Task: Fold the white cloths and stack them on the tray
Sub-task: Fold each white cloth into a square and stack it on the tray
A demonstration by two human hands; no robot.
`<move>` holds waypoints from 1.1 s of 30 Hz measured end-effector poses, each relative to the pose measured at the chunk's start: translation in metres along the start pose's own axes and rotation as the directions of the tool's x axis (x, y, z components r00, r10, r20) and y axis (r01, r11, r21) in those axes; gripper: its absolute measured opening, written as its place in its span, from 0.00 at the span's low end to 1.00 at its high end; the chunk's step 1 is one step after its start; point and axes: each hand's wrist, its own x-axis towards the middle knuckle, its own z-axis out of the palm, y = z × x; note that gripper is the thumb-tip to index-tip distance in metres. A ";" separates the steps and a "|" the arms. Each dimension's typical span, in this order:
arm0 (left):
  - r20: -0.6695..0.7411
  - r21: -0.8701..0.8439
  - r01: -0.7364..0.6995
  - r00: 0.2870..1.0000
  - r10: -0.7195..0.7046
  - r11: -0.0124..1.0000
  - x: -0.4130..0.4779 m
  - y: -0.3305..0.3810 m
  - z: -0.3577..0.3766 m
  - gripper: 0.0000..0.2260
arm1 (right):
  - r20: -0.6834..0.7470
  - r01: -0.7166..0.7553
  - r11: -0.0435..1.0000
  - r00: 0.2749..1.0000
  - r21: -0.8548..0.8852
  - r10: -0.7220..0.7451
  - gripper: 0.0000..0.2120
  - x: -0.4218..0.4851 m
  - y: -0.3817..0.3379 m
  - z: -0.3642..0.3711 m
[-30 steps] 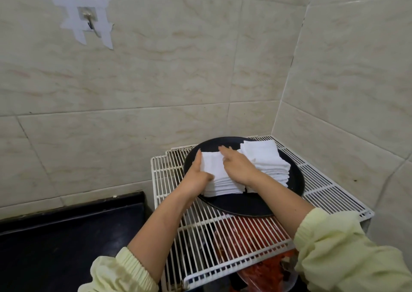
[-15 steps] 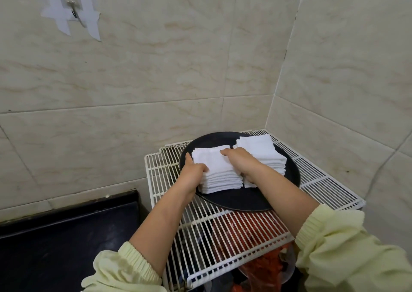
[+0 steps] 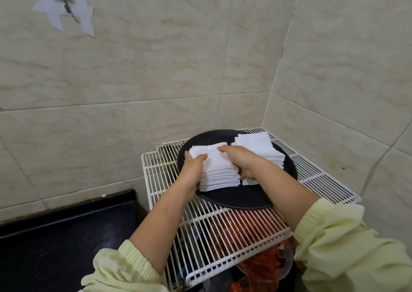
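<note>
Gripping the left stack of cloths (image 3: 219,173) from both sides, your left hand (image 3: 193,169) curls round its left edge with the thumb lying on top. Your right hand (image 3: 239,159) wraps over its right edge, fingers on the top cloth and thumb tucked down into the gap beside the right stack (image 3: 256,144). Both folded white piles sit on the round black tray (image 3: 234,199), just beside each other, toward the corner of the tiled walls. The tray rests on a white wire rack (image 3: 223,231). A black counter (image 3: 66,236) lies left of the rack, and a taped hook (image 3: 64,1) hangs on the wall above.
</note>
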 end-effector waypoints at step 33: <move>0.262 0.664 -0.313 0.948 0.181 0.679 0.038 0.063 -0.012 0.15 | 0.408 0.417 0.724 0.890 -0.550 -0.203 0.12 -0.048 0.006 -0.023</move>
